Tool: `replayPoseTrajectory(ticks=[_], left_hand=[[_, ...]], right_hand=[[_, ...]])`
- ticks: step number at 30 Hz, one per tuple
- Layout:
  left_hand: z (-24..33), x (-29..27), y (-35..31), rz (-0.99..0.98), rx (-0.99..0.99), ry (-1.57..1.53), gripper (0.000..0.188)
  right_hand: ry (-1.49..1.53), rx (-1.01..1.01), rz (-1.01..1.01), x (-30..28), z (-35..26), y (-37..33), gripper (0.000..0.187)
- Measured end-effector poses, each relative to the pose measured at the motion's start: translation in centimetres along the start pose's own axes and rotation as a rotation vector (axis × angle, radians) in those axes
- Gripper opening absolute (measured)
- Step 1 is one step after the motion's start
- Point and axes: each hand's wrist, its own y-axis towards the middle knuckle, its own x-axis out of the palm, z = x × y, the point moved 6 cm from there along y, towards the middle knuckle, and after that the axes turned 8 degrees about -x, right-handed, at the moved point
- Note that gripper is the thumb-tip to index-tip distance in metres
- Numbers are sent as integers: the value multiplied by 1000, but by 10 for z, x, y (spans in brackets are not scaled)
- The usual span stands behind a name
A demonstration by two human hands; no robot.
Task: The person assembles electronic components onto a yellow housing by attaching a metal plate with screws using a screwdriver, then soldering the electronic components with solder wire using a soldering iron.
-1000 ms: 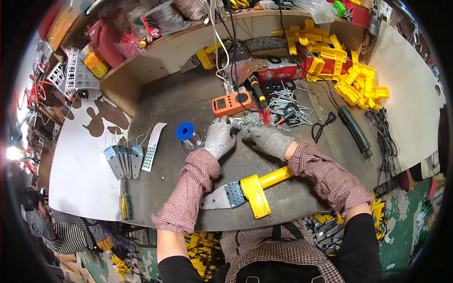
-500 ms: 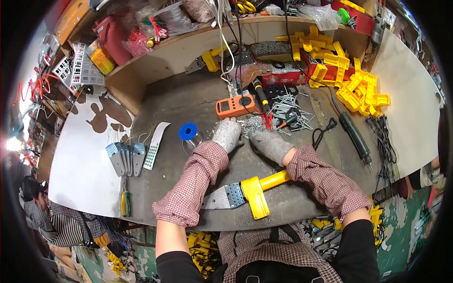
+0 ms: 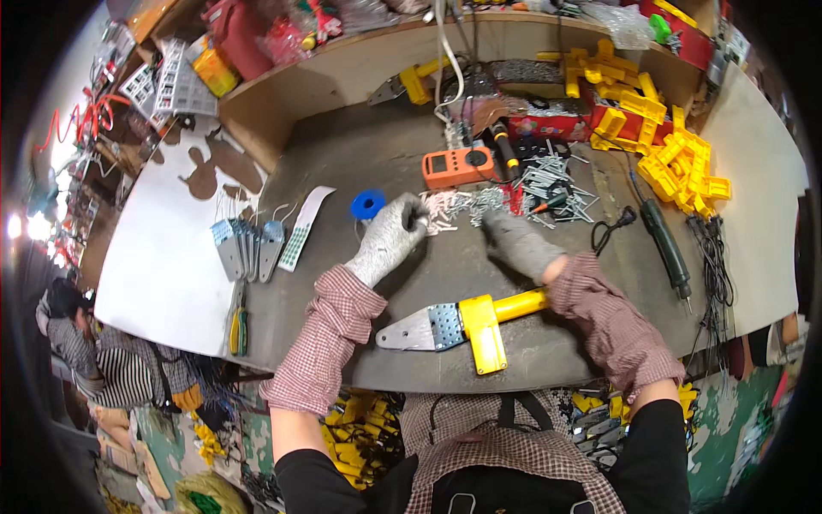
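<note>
My left hand (image 3: 390,238), in a grey work glove, is closed with its fingers curled beside a small pile of pale pinkish pieces (image 3: 441,210). What it holds, if anything, is hidden. My right hand (image 3: 522,244), gloved too, has its fingers pressed together at the near edge of small silver screws (image 3: 482,200); nothing shows clearly between them. Longer screws (image 3: 556,182) lie heaped to the right, with a green-handled screwdriver (image 3: 548,205) among them. On the table's near side rests a yellow-handled tool (image 3: 484,334) with a flat, perforated metal plate, touched by neither hand.
An orange multimeter (image 3: 458,168) sits behind the screws. Left are a blue wire spool (image 3: 368,204), several metal plates (image 3: 248,248) and pliers (image 3: 238,330). Right are a plug with cord (image 3: 612,227), a dark electric screwdriver (image 3: 666,248) and yellow plastic housings (image 3: 685,163).
The view has shifted, so the table appears higher. My hands have moved farther apart; the left has drawn back from in front of the multimeter, uncovering the pinkish pieces.
</note>
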Motion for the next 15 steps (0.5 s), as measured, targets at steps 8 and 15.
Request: replayPoseTrajectory(ticks=[8, 15], left_hand=[[-27, -21, -55, -44, 59, -72, 20], [34, 86, 30, -133, 326, 405, 22]], right_hand=[[341, -58, 198, -53, -31, -40, 13], [473, 74, 44, -70, -76, -101, 15]])
